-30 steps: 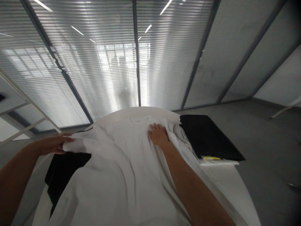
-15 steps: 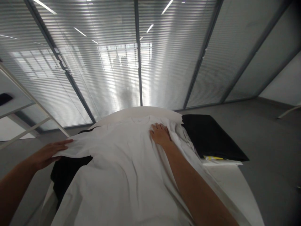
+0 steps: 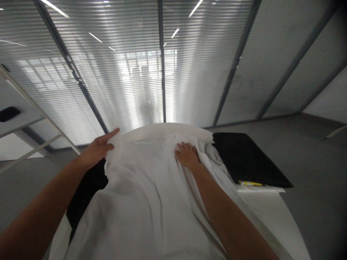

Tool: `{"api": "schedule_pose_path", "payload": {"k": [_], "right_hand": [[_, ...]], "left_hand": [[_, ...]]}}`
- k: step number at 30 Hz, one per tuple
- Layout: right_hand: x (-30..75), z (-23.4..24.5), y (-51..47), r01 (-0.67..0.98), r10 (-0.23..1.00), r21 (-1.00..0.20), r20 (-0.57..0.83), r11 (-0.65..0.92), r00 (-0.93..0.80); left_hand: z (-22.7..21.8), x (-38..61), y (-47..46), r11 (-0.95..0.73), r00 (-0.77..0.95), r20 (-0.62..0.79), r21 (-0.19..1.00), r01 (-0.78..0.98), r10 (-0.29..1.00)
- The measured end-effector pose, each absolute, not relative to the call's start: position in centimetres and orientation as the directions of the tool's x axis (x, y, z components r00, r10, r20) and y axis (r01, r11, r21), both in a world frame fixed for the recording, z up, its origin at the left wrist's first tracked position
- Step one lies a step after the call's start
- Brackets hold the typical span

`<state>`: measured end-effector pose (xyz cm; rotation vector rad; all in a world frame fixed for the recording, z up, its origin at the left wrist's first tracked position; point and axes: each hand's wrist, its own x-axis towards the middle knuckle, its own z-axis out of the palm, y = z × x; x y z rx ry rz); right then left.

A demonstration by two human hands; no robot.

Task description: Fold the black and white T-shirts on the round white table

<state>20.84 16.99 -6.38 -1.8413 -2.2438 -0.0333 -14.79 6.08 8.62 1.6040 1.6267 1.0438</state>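
A white T-shirt (image 3: 135, 195) lies spread over the rounded table, its neckline toward the far edge. At the upper left, my left hand (image 3: 99, 150) pinches the shirt's sleeve between thumb and fingers and holds it raised and turned inward. My right hand (image 3: 187, 154) rests flat on the upper right of the shirt, fingers stretched out and slightly apart. Some dark fabric (image 3: 90, 187) shows beneath the shirt on the left side, partly hidden by my left forearm.
To the right, a flat black item (image 3: 246, 157) lies on a white packet with a yellow mark (image 3: 251, 183). The white table (image 3: 271, 213) has a curved edge. A white metal frame (image 3: 38, 108) stands at the left. Beyond are glass panels with blinds (image 3: 135, 83).
My left hand has moved right and away from me, lifting the sleeve and folding it in toward the shirt's body. My right hand stays in place on the shirt.
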Motion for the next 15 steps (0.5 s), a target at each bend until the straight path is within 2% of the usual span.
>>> {"api": "schedule_pose_path", "payload": {"k": [3, 4, 5, 7, 9, 10, 12, 15], "right_hand": [[20.9, -6.6, 17.1, 0.969, 0.960, -0.131, 0.216, 0.212, -0.180], [20.9, -6.7, 17.1, 0.968, 0.958, -0.129, 0.220, 0.214, -0.183], [20.9, -6.7, 17.1, 0.969, 0.958, -0.126, 0.223, 0.214, -0.183], [20.9, -6.7, 17.1, 0.969, 0.957, -0.121, 0.223, 0.215, -0.185], [20.9, -6.6, 17.1, 0.970, 0.957, -0.122, 0.225, 0.212, -0.181], [20.8, -6.6, 17.0, 0.970, 0.957, -0.124, 0.228, 0.210, -0.178], [20.9, -6.4, 16.9, 0.970, 0.957, -0.132, 0.232, 0.206, -0.172], [20.9, -6.3, 16.7, 0.969, 0.955, -0.135, 0.241, 0.208, -0.172]], "left_hand": [[8.0, -9.5, 6.2, 0.006, 0.239, -0.189, 0.797, 0.604, 0.952], [7.6, -8.5, 6.4, -0.016, 0.270, -0.206, 0.768, 0.640, 0.941], [7.0, -7.9, 6.8, -0.068, 0.276, -0.167, 0.733, 0.677, 0.947], [5.3, -7.8, 8.1, -0.221, 0.256, 0.028, 0.603, 0.767, 0.966], [2.8, -8.8, 10.0, -0.344, 0.290, 0.194, 0.373, 0.862, 0.937], [1.4, -9.6, 11.0, -0.354, 0.306, 0.200, 0.275, 0.894, 0.931], [-1.4, -11.3, 12.7, -0.293, 0.277, 0.116, 0.170, 0.941, 0.954], [-4.5, -13.2, 14.2, -0.144, 0.150, -0.031, 0.132, 0.981, 0.988]]}}
